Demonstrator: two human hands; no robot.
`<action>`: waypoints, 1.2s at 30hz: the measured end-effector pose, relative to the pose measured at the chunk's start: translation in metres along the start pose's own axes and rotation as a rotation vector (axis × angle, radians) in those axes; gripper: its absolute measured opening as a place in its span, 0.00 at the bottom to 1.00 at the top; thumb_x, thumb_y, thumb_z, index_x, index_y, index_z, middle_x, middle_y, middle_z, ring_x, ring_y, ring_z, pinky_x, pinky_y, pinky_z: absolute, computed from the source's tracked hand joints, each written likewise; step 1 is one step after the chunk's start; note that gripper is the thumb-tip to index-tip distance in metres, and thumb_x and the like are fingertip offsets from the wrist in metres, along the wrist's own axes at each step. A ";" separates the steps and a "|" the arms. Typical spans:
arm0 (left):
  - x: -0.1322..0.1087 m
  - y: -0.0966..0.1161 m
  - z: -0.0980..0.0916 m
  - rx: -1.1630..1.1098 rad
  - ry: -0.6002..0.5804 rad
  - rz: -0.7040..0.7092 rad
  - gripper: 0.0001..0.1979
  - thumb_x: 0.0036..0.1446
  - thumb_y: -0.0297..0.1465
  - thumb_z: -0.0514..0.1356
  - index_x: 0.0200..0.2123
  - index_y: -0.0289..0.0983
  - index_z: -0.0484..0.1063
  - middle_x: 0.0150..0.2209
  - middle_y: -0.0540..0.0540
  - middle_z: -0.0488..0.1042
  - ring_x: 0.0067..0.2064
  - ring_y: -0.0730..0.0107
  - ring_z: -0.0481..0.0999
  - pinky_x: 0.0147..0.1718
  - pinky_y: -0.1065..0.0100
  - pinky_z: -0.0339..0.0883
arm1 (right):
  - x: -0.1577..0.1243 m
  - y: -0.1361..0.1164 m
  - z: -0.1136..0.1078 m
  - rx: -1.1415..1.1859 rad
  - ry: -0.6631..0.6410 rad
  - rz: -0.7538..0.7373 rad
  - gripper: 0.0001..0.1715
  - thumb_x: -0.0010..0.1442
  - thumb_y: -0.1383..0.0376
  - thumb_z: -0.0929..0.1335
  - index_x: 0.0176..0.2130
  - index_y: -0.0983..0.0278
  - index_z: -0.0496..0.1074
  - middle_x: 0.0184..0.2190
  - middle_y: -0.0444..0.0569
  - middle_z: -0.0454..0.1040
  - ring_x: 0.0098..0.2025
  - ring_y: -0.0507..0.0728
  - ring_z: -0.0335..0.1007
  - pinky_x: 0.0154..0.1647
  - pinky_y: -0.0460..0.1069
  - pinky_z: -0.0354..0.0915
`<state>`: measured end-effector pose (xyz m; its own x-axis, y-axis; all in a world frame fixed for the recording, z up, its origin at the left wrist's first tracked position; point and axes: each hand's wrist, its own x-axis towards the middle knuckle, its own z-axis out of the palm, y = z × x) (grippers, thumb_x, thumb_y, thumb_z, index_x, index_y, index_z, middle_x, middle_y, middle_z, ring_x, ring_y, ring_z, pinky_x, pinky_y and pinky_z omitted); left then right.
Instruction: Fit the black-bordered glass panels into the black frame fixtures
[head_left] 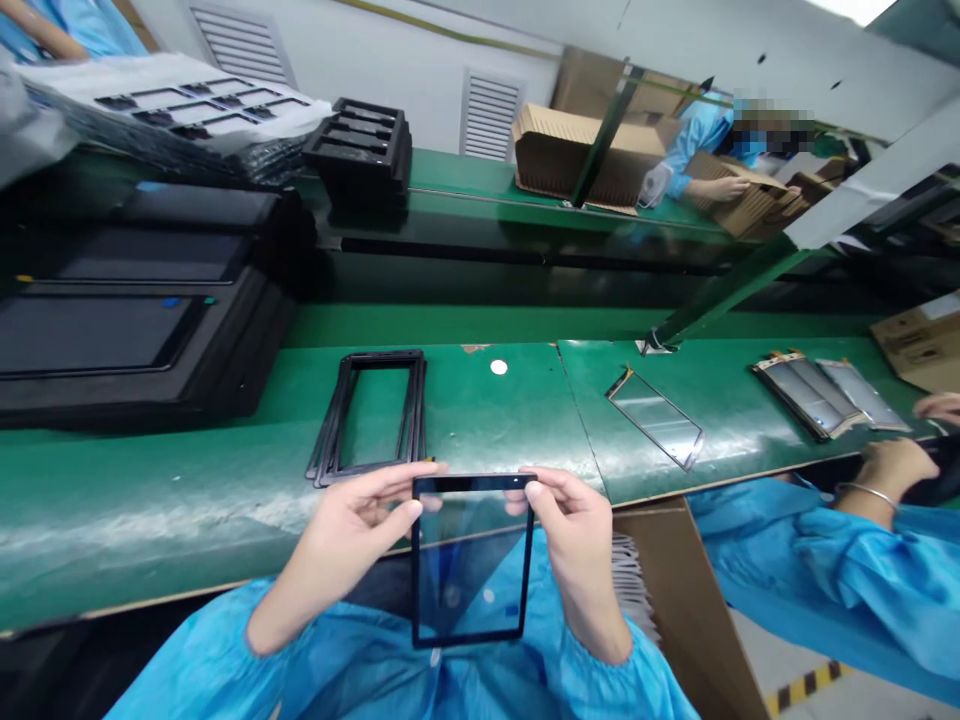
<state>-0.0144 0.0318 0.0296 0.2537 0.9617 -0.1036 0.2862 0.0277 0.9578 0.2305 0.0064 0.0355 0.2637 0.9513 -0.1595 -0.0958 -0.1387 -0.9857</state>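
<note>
Between my hands, over the near edge of the bench, I hold up a black-bordered glass touch panel point(471, 568). Its middle is see-through and shows my blue sleeves behind it. My left hand point(360, 525) pinches the top left corner, thumb on the front. At the top right corner my right hand point(568, 515) has its thumb on the border and its fingers behind the glass. Just beyond my left hand lies a loose stack of black frames point(345, 415). A thin glass panel point(656, 415) with a dark rim rests farther right on the green bench point(480, 430).
Black foam trays point(255, 330) with dark screens stand at left. White-wrapped parts point(195, 110), a black tray stack point(360, 150) and a cardboard divider box point(555, 150) line the back shelf. A green post point(720, 295) rises at right, near stacked panels point(810, 395) and a co-worker's arm point(892, 475).
</note>
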 end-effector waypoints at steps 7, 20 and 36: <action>0.010 0.022 0.007 0.294 -0.424 0.129 0.36 0.67 0.32 0.63 0.75 0.51 0.60 0.52 0.45 0.86 0.45 0.56 0.87 0.50 0.58 0.80 | 0.007 0.008 0.011 0.081 -0.332 0.141 0.23 0.55 0.48 0.80 0.44 0.60 0.83 0.30 0.48 0.88 0.33 0.61 0.88 0.39 0.52 0.81; -0.005 0.022 0.007 -0.337 0.090 -0.231 0.27 0.62 0.43 0.68 0.58 0.41 0.62 0.45 0.38 0.87 0.29 0.63 0.85 0.21 0.71 0.73 | 0.002 0.026 -0.043 0.057 -0.041 0.192 0.27 0.62 0.41 0.73 0.29 0.61 0.82 0.26 0.54 0.86 0.29 0.64 0.84 0.36 0.55 0.78; -0.002 0.002 0.004 -0.090 0.145 -0.022 0.25 0.69 0.40 0.62 0.65 0.44 0.63 0.63 0.33 0.76 0.46 0.52 0.87 0.35 0.59 0.83 | -0.013 0.023 -0.030 0.041 0.057 0.038 0.23 0.61 0.49 0.77 0.48 0.61 0.80 0.31 0.50 0.87 0.28 0.62 0.86 0.32 0.52 0.80</action>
<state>-0.0102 0.0287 0.0305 0.1107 0.9896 -0.0914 0.2051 0.0672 0.9764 0.2538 -0.0173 0.0134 0.3137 0.9281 -0.2007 -0.1460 -0.1617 -0.9760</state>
